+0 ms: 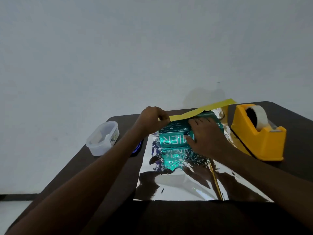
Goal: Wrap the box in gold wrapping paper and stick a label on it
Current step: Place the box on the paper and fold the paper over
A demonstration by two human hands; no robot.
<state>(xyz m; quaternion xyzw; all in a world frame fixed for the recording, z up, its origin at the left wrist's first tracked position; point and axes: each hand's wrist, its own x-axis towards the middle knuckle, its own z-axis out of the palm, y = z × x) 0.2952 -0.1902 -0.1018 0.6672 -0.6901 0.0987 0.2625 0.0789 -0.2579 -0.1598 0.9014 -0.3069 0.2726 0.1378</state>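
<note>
A teal box (174, 139) with white lettering lies on a sheet of wrapping paper (183, 182) whose shiny silver side faces up on the dark table (128, 116). The far edge of the paper (211, 107) is lifted, showing its yellow-gold side above the box. My left hand (153, 120) pinches that lifted edge at its left end. My right hand (205, 135) lies flat on the top and front of the box with fingers spread.
A yellow tape dispenser (257, 131) with a roll of clear tape stands to the right of the box. A translucent plastic tub (102, 138) sits at the table's left edge. A dark object with a blue glow (138, 146) peeks out beside my left forearm. A white wall rises behind.
</note>
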